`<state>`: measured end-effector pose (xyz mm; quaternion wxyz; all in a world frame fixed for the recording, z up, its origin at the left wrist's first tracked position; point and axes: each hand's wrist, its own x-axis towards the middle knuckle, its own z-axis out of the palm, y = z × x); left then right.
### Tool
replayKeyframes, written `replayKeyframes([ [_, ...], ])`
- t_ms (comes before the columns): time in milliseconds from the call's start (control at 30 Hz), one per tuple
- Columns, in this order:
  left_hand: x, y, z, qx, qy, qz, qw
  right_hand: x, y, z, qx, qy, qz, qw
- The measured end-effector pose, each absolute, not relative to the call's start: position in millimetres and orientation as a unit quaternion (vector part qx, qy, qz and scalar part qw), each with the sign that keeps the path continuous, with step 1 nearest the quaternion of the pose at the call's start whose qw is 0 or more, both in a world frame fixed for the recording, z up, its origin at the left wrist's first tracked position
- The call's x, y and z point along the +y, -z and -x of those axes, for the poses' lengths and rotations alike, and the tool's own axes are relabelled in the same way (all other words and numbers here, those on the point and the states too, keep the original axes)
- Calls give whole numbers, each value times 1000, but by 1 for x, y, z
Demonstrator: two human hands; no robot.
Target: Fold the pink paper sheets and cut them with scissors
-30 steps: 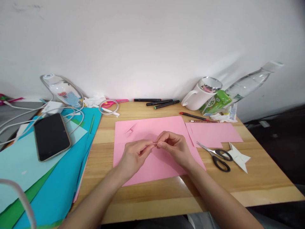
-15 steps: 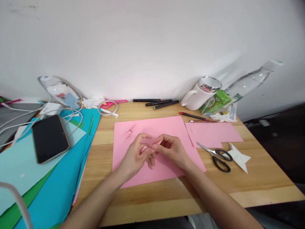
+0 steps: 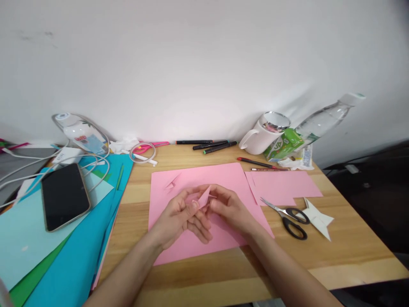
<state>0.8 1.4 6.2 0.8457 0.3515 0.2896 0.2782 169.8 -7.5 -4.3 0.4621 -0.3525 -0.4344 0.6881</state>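
Observation:
A small folded piece of pink paper (image 3: 205,198), with a pointed tip standing up, is between my two hands. My left hand (image 3: 183,215) pinches its lower left part with the thumb on top, the other fingers curled beneath. On the right side of the paper, my right hand (image 3: 225,207) has its thumb and fingers closed on it; part of that grip is hidden. Both hands are above a large pink sheet (image 3: 169,251) on the wooden table. Another small folded pink paper piece (image 3: 171,183) lies on the sheet's upper left.
Right of the sheet lie pink paper strips (image 3: 281,185), black-handled scissors (image 3: 292,217) and a white folded star (image 3: 319,217). Markers (image 3: 220,147), a mug (image 3: 260,136) and a bottle (image 3: 329,119) are along the wall. At left, a phone (image 3: 65,196) rests on coloured paper (image 3: 73,256).
The folded paper has turned in my hands, so its pointed tip now stands up and shows more. My left fingers have closed in beneath it. The view has tilted slightly upward.

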Motion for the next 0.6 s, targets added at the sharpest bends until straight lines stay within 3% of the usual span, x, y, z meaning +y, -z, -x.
replayKeyframes([
  [133,0,-4,0,238,-228,-350,877,-11,5,-162,-455,-686,313,474],
  [267,-3,0,-6,320,-235,-431,811,-13,13,-157,-471,-598,355,542],
  [433,-6,6,-6,500,-361,-609,498,-11,12,-157,-424,-601,451,506],
  [600,-10,-3,1,450,-509,-687,258,-5,11,-161,-384,-646,430,501],
])
